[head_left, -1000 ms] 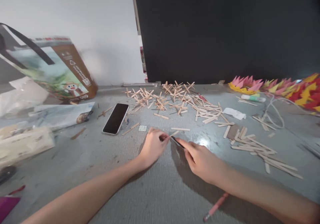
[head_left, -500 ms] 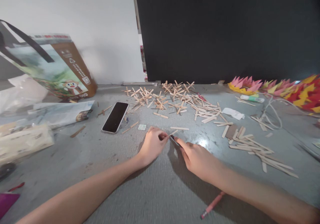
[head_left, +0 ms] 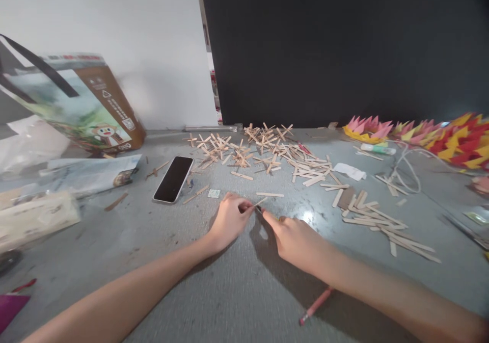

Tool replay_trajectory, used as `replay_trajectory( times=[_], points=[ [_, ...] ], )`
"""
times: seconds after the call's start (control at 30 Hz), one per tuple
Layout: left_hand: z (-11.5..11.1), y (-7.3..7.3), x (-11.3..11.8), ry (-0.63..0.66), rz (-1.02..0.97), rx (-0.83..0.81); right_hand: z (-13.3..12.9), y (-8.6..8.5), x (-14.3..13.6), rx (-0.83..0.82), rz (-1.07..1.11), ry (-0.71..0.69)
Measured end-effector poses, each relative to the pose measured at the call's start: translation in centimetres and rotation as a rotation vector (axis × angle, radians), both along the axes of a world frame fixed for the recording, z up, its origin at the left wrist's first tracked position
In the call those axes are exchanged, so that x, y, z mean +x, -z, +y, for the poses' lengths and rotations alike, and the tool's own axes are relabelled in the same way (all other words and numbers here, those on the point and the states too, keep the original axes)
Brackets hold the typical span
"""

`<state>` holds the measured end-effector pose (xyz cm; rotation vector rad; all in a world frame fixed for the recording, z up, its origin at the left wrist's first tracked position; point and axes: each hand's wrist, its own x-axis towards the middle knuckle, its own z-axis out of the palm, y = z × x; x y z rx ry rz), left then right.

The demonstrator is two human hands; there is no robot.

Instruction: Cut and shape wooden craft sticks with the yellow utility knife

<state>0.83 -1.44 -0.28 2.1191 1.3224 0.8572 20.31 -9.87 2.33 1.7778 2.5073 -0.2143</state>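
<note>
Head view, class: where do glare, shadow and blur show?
Head view: bright glare on the table just beyond the right hand; head view: dark shadow below that hand and forearm; head view, left: the bag looks smeared, its small print unreadable.

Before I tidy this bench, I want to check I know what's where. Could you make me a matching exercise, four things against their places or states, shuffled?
Things
1. slim rectangular phone with a white edge
2. pink pencil with an eraser end
3. green and brown printed bag with black handles
4. bare left hand

Places or states
A. pinching a thin pale wooden stick
B. partly hidden by the right forearm
C. dark screen facing up
D. in front of the white panel

Pairs: 1-C, 2-B, 3-D, 4-A
</note>
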Motion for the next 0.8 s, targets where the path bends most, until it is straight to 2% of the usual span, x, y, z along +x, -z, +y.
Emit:
replay_trajectory(
  times=[0.27, 0.53, 0.8],
  points=[
    [0.1, 0.0, -0.1, 0.017, -0.008, 0.004, -0.3, 0.5, 0.1, 0.001, 0.015, 0.01],
    [0.1, 0.0, -0.2, 0.02, -0.02, 0.018, -0.4, 1.7, 0.4, 0.068, 0.076, 0.058],
    [0.0, -0.1, -0.2, 0.016, -0.015, 0.015, -0.5, 1.8, 0.5, 0.077, 0.108, 0.056]
  ],
)
